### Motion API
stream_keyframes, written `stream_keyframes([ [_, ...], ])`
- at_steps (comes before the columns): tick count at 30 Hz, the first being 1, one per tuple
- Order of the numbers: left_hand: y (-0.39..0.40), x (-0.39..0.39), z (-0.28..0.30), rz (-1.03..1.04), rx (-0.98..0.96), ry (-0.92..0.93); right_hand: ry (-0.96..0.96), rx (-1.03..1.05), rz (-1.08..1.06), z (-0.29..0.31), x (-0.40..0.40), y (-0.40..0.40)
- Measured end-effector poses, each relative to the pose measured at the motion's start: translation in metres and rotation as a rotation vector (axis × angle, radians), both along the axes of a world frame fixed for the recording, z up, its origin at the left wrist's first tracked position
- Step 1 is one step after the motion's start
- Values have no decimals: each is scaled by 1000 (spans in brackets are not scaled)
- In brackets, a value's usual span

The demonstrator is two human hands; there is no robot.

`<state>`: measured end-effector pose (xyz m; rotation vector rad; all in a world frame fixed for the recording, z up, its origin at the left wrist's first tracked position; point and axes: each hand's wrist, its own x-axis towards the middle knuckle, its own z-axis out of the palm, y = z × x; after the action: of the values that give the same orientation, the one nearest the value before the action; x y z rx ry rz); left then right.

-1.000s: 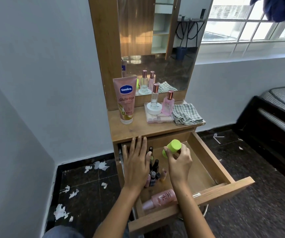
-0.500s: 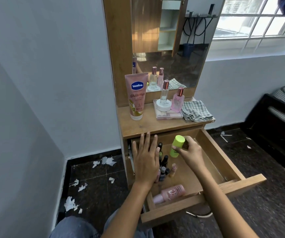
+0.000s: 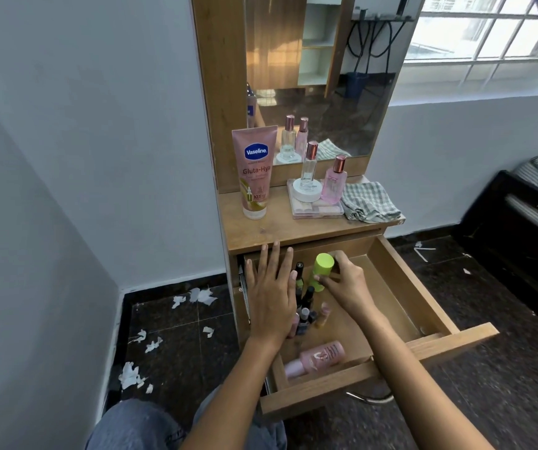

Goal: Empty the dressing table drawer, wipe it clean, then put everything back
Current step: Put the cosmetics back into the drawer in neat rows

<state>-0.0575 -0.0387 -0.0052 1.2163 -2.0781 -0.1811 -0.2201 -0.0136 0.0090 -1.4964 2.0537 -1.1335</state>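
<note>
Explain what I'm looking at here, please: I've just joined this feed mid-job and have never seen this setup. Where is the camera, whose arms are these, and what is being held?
There is no machine: a person works with bare hands, and the single wide-angle camera sits on their head, looking forward and down. So the arms coming in from the bottom are their own.

The left hand lies flat, fingers straight, over the left side of the open drawer of a wooden dressing table. The right hand has its grip around a lime-green bottle, standing upright in the drawer.

Also in the drawer: a cluster of small nail polish bottles and a pink bottle lying on its side near the front.

On the tabletop stand a Vaseline tube, two perfume bottles on a flat case, and a checked cloth.
</note>
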Motion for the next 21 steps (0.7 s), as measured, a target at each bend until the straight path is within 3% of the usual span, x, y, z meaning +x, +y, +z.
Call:
stream_keyframes([
  [11, 0, 0, 2, -16, 17, 67, 71, -231, -278, 50, 10, 60],
  [15, 0, 14, 1, 99, 56, 171, -5, -104, -200, 72, 14, 91],
  [21, 3, 50, -7, 131, 39, -60, -92, 117, -24, 51, 56, 105],
])
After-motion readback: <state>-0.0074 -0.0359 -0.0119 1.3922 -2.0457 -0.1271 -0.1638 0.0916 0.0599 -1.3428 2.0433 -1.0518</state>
